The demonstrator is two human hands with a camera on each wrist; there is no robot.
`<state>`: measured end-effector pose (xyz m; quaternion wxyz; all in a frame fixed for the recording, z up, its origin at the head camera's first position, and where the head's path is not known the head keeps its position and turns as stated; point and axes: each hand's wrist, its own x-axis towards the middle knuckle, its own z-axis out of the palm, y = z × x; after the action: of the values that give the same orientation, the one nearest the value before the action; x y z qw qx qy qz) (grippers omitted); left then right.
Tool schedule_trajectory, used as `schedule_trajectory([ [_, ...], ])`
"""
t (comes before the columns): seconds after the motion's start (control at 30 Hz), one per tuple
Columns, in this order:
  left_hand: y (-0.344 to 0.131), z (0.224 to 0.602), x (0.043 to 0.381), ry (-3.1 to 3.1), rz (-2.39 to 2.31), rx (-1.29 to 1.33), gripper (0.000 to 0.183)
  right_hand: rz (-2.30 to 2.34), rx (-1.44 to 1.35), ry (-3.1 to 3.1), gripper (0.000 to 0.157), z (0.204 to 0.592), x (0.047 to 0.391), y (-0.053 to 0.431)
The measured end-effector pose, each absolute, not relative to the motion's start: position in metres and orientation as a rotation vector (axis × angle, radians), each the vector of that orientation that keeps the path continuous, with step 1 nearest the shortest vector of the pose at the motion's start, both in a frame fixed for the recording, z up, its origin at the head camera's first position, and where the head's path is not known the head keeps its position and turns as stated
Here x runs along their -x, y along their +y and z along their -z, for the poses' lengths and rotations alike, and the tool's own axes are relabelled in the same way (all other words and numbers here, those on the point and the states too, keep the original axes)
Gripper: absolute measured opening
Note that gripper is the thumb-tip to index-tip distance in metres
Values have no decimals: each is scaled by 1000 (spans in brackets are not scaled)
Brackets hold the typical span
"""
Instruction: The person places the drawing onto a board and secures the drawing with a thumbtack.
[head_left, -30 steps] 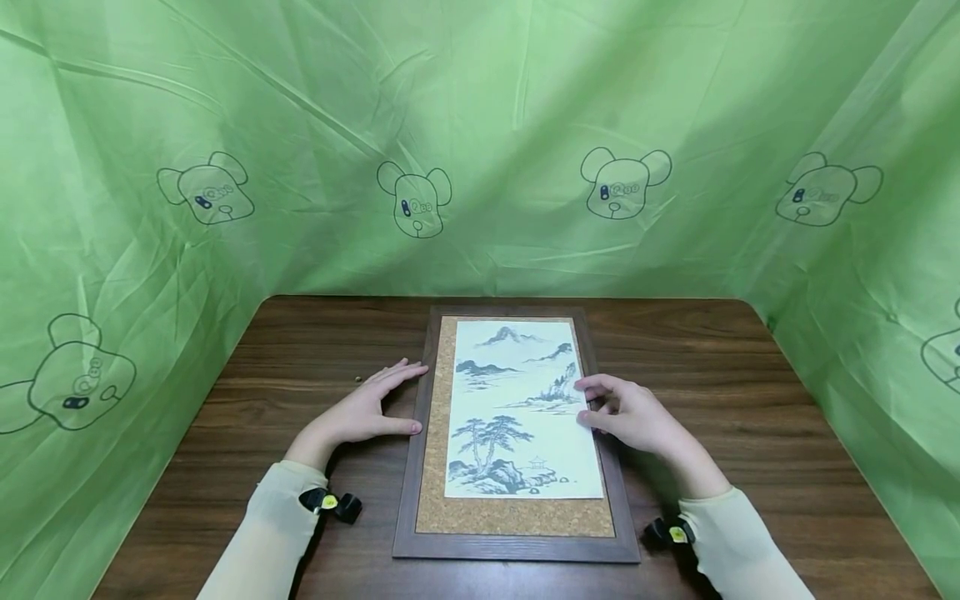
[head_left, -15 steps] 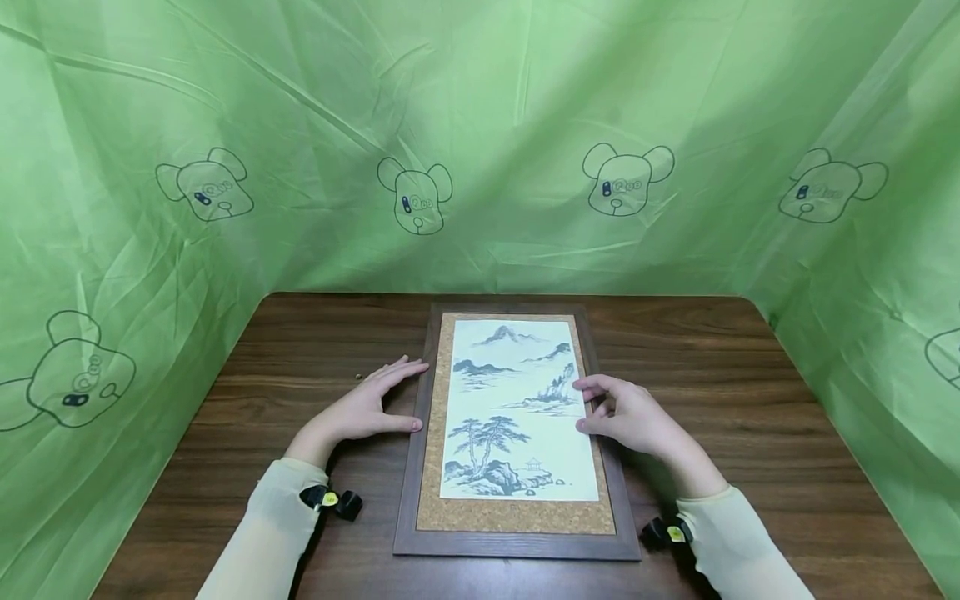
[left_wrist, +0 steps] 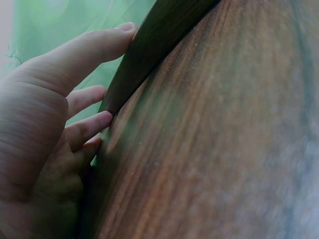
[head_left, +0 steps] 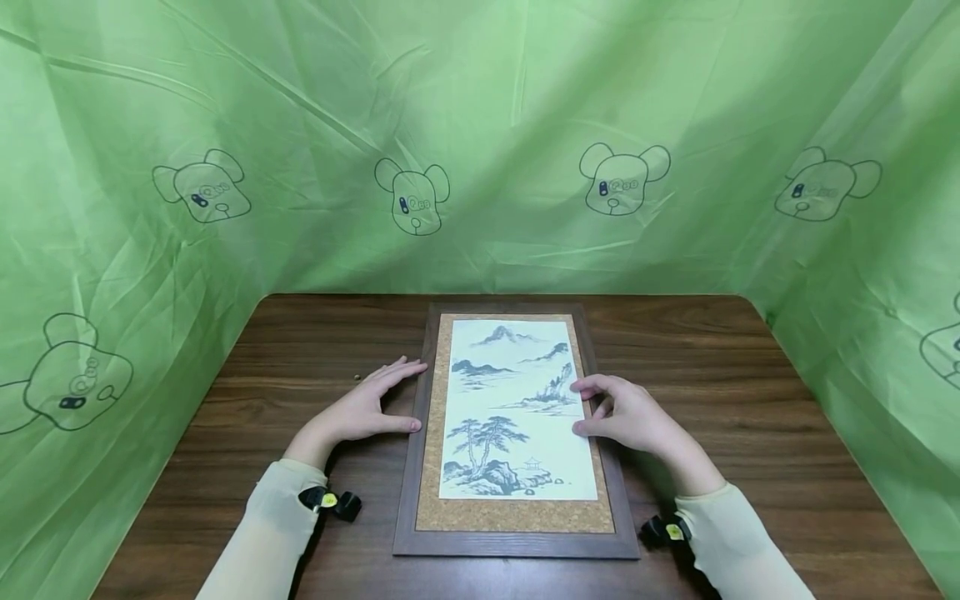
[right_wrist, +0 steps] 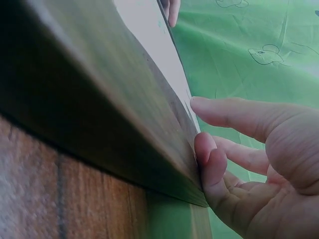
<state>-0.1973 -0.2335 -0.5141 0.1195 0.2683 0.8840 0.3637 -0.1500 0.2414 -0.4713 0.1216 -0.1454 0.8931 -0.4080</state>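
Observation:
A white paper print [head_left: 517, 392] with blue-grey mountains and pine trees lies on the cork face [head_left: 517, 517] of a dark wood-framed board [head_left: 517, 546]. In the head view my left hand [head_left: 360, 408] rests at the frame's left side. Its thumb and fingertips touch the outer edge, spread apart. On the other side, the thumb and forefinger of my right hand [head_left: 630, 417] touch the print's right edge, with a gap between them. The right wrist view shows that hand's bent lower fingers [right_wrist: 214, 164] against the frame's side.
The board lies flat on a brown wood-grain table [head_left: 315, 333]. Green cloth [head_left: 480, 100] with bear-head outlines hangs behind and on both sides. A tiny dark speck [head_left: 357, 377] sits on the table near my left fingers.
The print has shifted slightly left on the cork, most at its lower end, so it sits straighter. My right fingertips have moved left with it. The left hand has stayed in place.

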Motion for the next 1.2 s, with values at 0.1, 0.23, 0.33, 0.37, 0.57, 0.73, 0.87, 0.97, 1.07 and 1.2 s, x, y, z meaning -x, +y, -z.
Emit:
schedule_trajectory([
  [0.1, -233, 514, 198, 2587, -1063, -792, 97, 1181, 415, 2612, 60, 471, 150, 241],
  [0.23, -234, 514, 198, 2586, -1060, -789, 97, 1165, 415, 2620, 60, 470, 150, 241],
  [0.33, -233, 514, 198, 2589, -1058, -785, 97, 1156, 426, 2627, 60, 471, 150, 240],
  [0.37, -233, 515, 198, 2590, -1056, -784, 97, 1153, 430, 2629, 60, 471, 150, 240],
  [0.57, -232, 513, 197, 2588, -1054, -777, 98, 1148, 437, 2619, 59, 471, 150, 241],
  [0.73, -231, 512, 196, 2584, -1063, -774, 97, 1158, 436, 2664, 55, 470, 151, 245],
  [0.87, -232, 513, 196, 2588, -1057, -780, 97, 1192, 473, 2755, 50, 472, 154, 251],
  [0.97, -232, 515, 197, 2592, -1055, -781, 96, 1213, 567, 2812, 54, 476, 158, 256],
  [1.07, -233, 515, 197, 2591, -1059, -784, 96, 1201, 658, 2811, 66, 481, 161, 260],
  [1.2, -233, 515, 197, 2589, -1060, -785, 96, 1124, 727, 2714, 85, 486, 160, 263],
])
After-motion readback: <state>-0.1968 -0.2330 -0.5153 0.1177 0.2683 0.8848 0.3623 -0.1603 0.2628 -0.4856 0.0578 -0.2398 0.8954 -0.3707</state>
